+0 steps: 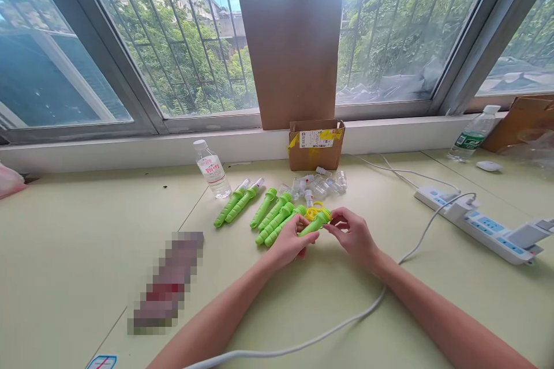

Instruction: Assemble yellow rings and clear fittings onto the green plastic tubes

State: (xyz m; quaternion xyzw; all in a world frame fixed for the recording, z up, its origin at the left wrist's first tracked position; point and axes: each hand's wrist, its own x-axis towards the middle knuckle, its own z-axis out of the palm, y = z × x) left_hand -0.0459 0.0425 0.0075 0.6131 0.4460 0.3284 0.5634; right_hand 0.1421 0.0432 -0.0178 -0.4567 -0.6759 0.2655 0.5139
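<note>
My left hand [286,240] is closed round a light-green plastic handle [315,223] that tapers to one end and has a ribbed collar at the other. At that collar, the fingers of my right hand [352,235] pinch together; whether a small part is between them is hidden. Just behind lie several yellow rings [312,211] and a small clear piece with a white cap [309,197]. Several like green handles [265,207] lie in a row left of my hands. Two further handles [237,203] there carry clear tubes on their ends.
Clear plastic pieces [322,186] lie before a small cardboard box [318,155]. A labelled water bottle [213,170] stands back left, another bottle [471,135] back right. On the right is a power strip [476,223]; its white cable [363,312] runs beneath my right forearm. A pixelated object [167,282] lies left.
</note>
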